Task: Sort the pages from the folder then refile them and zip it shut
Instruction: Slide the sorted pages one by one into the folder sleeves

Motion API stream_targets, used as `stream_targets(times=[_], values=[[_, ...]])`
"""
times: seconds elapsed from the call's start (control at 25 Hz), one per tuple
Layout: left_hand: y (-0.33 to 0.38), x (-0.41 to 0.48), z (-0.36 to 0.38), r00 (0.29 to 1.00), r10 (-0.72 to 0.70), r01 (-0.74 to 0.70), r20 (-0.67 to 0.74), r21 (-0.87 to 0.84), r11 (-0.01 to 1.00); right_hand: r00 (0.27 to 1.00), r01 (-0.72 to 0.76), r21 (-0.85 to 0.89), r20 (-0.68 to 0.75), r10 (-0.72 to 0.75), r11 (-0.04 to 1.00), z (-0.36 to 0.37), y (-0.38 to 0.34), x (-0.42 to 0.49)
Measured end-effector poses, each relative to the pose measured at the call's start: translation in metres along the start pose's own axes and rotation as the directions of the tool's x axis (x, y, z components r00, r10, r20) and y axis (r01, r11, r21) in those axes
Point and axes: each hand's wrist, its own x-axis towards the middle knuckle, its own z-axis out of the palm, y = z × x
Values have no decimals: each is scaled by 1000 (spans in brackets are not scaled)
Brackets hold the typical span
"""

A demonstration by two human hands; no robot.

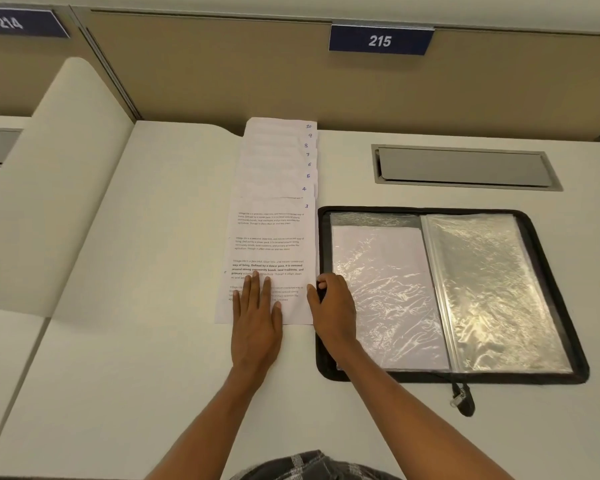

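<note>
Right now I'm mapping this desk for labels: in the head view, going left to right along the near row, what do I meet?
left hand, flat on the top page → right hand → left sleeve holding a sheet → right sleeve → folder's right rim

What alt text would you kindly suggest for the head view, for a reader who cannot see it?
A person's left hand presses flat on page 3, top of a fanned stack of numbered pages on a white desk, while the right hand curls at its right edge. Beside it lies an open black zip folder with clear sleeves.
</note>
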Motion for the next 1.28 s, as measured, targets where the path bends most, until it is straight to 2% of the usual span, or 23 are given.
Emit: stream_targets(times=[0.2, 0.6, 0.88, 0.92, 1.0, 1.12, 1.2, 1.28], values=[[-1, -1, 1, 1000, -14, 14, -8, -2, 1000, 996, -85, -91, -25, 83, 992, 8, -10, 6], [0, 0, 1, 1000, -11, 11, -23, -15, 1000, 998, -54, -178, -42, 47, 983, 11, -18, -2], [-1, 0, 3, 999, 5, -6, -36, -7, 1000, 974, 139, -307, -127, -186, 941, 9, -15, -5], [-1, 0, 4, 999, 6, -7, -36, -3, 1000, 973, 160, -275, -116, -198, 948, 10, -15, -5], [-1, 1, 4, 999, 3, -3, -35, 9, 1000, 984, 162, -90, -54, -167, 983, 10, -19, -4], [-2, 0, 4, 1000, 4, -4, -29, 18, 1000, 998, -20, 217, 55, 8, 976, 8, -26, 2], [-2, 0, 4, 1000, 7, -6, -30, 23, 1000, 988, -140, 289, 109, 113, 947, 7, -27, 6], [-1, 0, 4, 999, 7, -6, -34, 21, 1000, 982, -165, 233, 133, 136, 958, 7, -24, 7]])
